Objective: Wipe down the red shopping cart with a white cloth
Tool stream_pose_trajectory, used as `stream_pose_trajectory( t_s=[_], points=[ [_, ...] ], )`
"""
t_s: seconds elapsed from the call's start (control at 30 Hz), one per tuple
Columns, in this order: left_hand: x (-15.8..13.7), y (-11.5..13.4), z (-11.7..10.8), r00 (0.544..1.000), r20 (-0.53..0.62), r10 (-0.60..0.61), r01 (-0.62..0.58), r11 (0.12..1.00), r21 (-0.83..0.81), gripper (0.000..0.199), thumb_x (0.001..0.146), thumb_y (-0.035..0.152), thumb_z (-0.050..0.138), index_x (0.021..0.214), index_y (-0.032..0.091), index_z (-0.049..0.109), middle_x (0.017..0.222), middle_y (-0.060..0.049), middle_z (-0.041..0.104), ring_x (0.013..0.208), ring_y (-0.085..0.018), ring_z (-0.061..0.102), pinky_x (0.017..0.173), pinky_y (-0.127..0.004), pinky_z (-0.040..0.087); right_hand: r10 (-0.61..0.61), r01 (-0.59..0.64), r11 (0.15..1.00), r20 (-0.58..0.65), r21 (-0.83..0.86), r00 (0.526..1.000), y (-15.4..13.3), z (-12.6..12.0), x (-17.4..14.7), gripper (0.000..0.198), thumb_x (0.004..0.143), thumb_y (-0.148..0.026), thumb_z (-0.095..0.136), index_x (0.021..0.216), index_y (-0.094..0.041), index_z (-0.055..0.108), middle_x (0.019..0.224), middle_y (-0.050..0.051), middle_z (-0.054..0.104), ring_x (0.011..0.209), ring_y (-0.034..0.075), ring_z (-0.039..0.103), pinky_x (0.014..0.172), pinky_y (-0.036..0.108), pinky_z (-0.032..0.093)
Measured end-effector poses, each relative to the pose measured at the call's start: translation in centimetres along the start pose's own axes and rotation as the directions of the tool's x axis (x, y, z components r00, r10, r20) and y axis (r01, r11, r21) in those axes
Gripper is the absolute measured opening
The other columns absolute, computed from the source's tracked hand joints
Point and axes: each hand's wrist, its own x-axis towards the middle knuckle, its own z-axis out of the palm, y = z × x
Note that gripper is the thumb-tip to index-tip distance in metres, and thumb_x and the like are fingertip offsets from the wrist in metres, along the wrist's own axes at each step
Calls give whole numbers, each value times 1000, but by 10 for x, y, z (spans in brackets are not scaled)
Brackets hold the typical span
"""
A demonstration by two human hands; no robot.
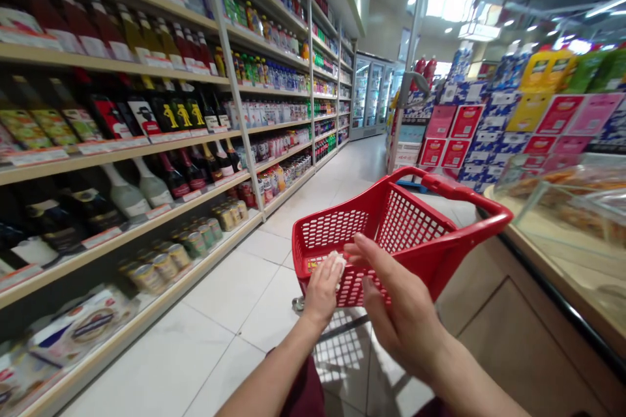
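A red plastic shopping cart [425, 260] with perforated sides stands right in front of me, its handle bar [464, 199] toward the right. My left hand [323, 287] is at the cart's near left side, its fingers closed over a crumpled white cloth or tissue [338, 259]. Whether the cloth touches the rim, I cannot tell. Closer to me, my right hand [403, 303] hovers in front of the basket with its fingers stretched out and nothing in them. Part of the cart's near side is hidden behind both hands.
Tall shelves [195, 137] of bottles and cans line the left. At right stands a wooden counter [528, 319] with a glass-topped display [562, 208]. Stacked cartons [452, 133] rise beyond the cart. A tiled aisle [352, 163] leads to glass-door coolers [374, 94].
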Motion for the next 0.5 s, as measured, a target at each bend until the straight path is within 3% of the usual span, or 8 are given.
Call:
stream_pose_trajectory(
  t_s=[0.07,0.13,0.2,0.3,0.4,0.5],
  points=[
    [3,9,2,998,0,59,-59,998,27,39,82,10,34,119,18,45,126,-9,46,119,-19,38,97,-39,39,184,-159,962,94,-224,979,37,25,-1,49,77,-13,32,125,-17,41,122,7,50,113,18,44,95,36,37],
    [7,14,1,992,14,128,-128,991,43,38,82,11,34,118,18,46,124,-10,48,117,-19,40,95,-39,42,358,-247,863,190,-441,914,75,48,-15,42,77,-14,35,116,-15,51,125,11,47,118,24,38,95,45,33],
    [10,12,-3,980,53,193,-194,981,25,37,82,11,35,116,17,48,123,-10,49,116,-18,42,93,-37,43,418,-266,795,175,-546,891,105,63,-32,42,79,-15,36,119,-17,48,130,10,41,124,26,27,96,52,27],
    [12,-9,-15,968,123,220,-219,975,-21,34,81,11,36,111,18,52,120,-9,52,113,-18,44,92,-38,43,386,-252,800,145,-544,911,132,66,-50,42,80,-17,36,121,-20,45,131,8,40,126,25,23,95,50,28],
    [15,-32,-27,978,174,112,-106,993,-44,33,79,9,38,105,19,56,114,-9,56,105,-17,50,87,-38,46,295,-223,870,102,-439,950,147,59,-55,38,78,-19,39,115,-16,50,123,10,46,123,25,27,95,46,32],
    [19,-33,-29,964,246,97,-75,992,-98,30,76,7,40,93,20,62,103,-7,61,95,-16,55,82,-33,48,262,-244,908,5,-341,965,160,56,-55,35,78,-24,41,109,-11,53,117,15,48,124,28,24,97,46,32]
  ],
)
